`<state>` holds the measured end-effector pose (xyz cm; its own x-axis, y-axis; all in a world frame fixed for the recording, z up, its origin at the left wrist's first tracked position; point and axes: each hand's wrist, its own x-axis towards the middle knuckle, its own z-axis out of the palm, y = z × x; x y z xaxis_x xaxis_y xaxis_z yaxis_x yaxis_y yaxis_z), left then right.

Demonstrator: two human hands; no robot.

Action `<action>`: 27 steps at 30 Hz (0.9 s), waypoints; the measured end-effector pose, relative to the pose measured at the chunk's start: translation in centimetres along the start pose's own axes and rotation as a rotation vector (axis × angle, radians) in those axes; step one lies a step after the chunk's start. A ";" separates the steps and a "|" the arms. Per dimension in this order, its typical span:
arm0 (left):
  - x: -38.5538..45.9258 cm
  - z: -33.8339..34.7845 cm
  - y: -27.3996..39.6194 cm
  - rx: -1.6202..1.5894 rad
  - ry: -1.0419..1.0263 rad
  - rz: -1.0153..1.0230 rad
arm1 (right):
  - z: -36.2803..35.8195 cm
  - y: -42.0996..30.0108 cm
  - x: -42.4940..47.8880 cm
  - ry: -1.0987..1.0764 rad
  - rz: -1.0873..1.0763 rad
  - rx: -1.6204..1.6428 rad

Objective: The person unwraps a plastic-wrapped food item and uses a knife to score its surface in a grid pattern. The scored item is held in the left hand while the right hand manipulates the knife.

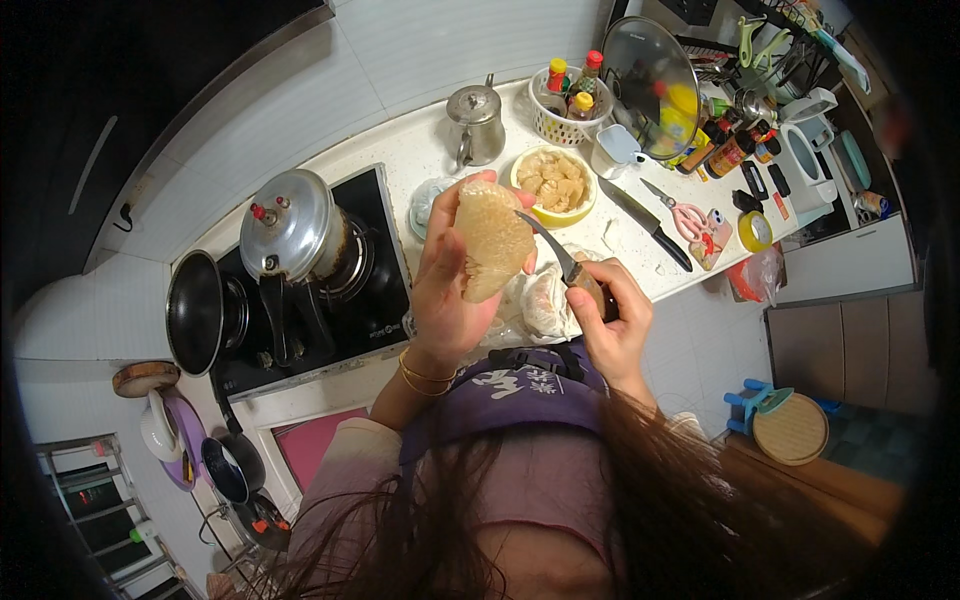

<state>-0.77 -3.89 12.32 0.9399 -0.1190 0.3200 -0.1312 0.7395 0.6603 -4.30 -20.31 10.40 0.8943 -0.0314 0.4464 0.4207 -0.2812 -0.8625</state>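
Observation:
My left hand (457,289) holds up a pale, peeled pomelo segment (491,238), with its fingers behind it. In my right hand (621,319) is a small curved knife (553,244) with a wooden handle; its tip is close to the segment's upper right edge, and whether they touch I cannot tell. Beneath the knife, a whitish, partly peeled fruit (547,301) lies on clear plastic near the counter's edge. Beyond my hands, a yellow-rimmed bowl (553,187) holds several pieces of pale fruit flesh.
On the left, a pressure cooker (289,229) and a black wok (196,311) stand on the gas hob (367,300). A metal pot (476,124) and a bottle basket (566,127) stand behind. A black-handled knife (645,225), pink scissors (688,221) and yellow tape (754,231) lie to the right.

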 end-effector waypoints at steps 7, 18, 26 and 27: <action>-0.1 0.1 0.1 -0.031 0.000 -0.022 | 0.0 -0.1 0.1 0.028 -0.029 -0.048; -0.3 0.1 0.1 0.019 0.013 -0.001 | -0.2 -0.1 0.1 0.060 -0.104 -0.081; -0.4 0.1 -0.3 0.157 0.035 0.096 | 0.1 -0.3 -0.1 0.069 -0.107 -0.120; -0.4 0.2 -0.3 0.169 0.046 0.104 | 0.2 -0.3 -0.1 0.071 -0.121 -0.118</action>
<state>-1.16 -4.16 12.12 0.9313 -0.0149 0.3639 -0.2757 0.6241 0.7311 -4.49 -20.07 10.61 0.8237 -0.0569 0.5641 0.4996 -0.3977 -0.7696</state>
